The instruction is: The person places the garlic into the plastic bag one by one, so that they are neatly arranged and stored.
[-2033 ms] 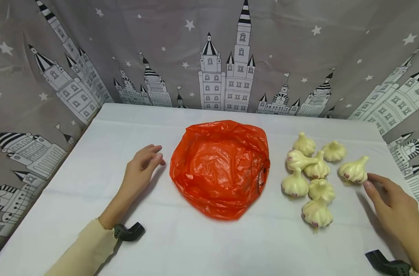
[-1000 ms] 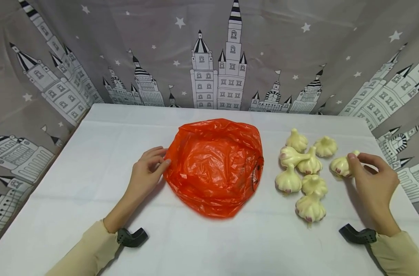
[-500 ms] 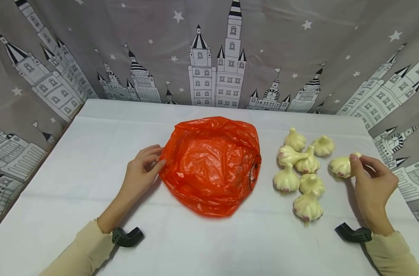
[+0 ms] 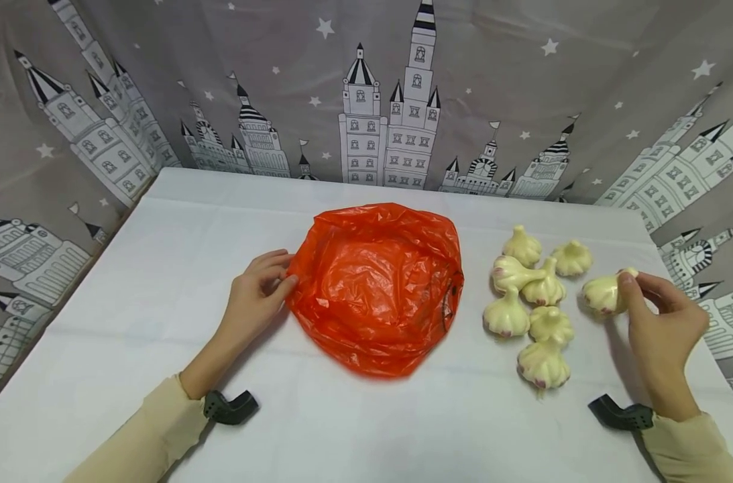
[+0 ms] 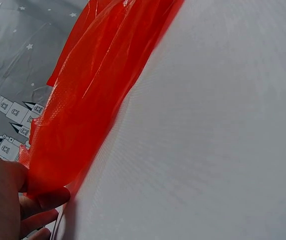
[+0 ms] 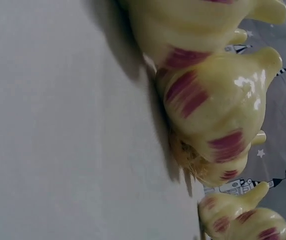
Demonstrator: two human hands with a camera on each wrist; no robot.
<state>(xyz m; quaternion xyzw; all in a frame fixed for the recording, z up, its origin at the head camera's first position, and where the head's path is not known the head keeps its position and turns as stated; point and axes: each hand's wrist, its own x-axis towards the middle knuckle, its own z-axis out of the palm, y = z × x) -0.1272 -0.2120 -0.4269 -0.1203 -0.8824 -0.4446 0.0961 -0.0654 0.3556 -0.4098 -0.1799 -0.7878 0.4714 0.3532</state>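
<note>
A round, wide-mouthed red plastic bag (image 4: pixel 372 282) stands at the middle of the white table. The left hand (image 4: pixel 254 302) pinches its left rim between thumb and fingers; the left wrist view shows the red film (image 5: pixel 83 110) between the thumb and fingers of that hand (image 5: pixel 13 200). Far right, the right hand (image 4: pixel 662 329) grips a garlic bulb (image 4: pixel 601 294) by its stem end, thumb in front. Several more bulbs, one of them at the near end (image 4: pixel 544 365), lie grouped between the bag and this hand. Purple-streaked bulbs (image 6: pixel 217 105) fill the right wrist view.
The white table (image 4: pixel 366 429) extends around the bag and bulbs. Behind it hangs a grey cloth (image 4: pixel 493 60) printed with castles and stars, which also runs along both sides. A black device (image 4: pixel 230 407) sits on each wrist.
The left hand has moved right onto the bag's rim and taken hold of it. From beside the rightmost bulb, the right hand has closed on it. The whole view has shifted slightly.
</note>
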